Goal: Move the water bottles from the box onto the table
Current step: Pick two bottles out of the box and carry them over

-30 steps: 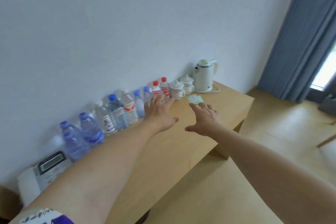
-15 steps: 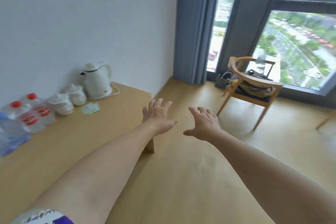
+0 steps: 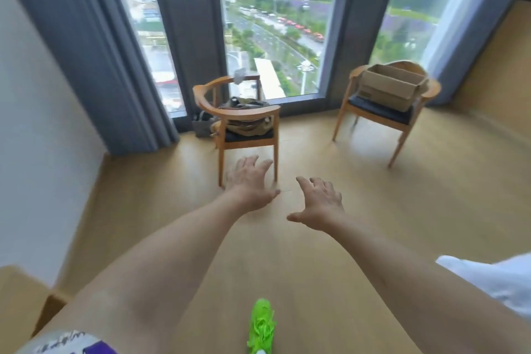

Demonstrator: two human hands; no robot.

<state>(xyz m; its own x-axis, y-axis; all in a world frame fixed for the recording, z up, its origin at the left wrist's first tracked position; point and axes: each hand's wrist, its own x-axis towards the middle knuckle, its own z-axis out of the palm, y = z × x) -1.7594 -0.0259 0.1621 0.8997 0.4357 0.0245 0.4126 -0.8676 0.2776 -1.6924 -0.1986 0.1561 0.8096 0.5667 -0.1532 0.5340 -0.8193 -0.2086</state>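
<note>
Left hand [image 3: 250, 184] stretched forward, fingers spread, holds nothing | right hand [image 3: 319, 204] the same, palm down, empty | cardboard box [image 3: 392, 86] stands on the right chair [image 3: 385, 112] by the window, well apart from both hands | inside of the box not visible, bottles cannot be seen | bench corner [image 3: 17, 296] cut off at lower left

From here I can't see inside the cardboard box [image 3: 392, 89]; its walls hide any contents. The table [image 3: 20, 296] is cut off at the lower-left corner. The green shoe [image 3: 262, 327] runs off the bottom edge, blurred.
</note>
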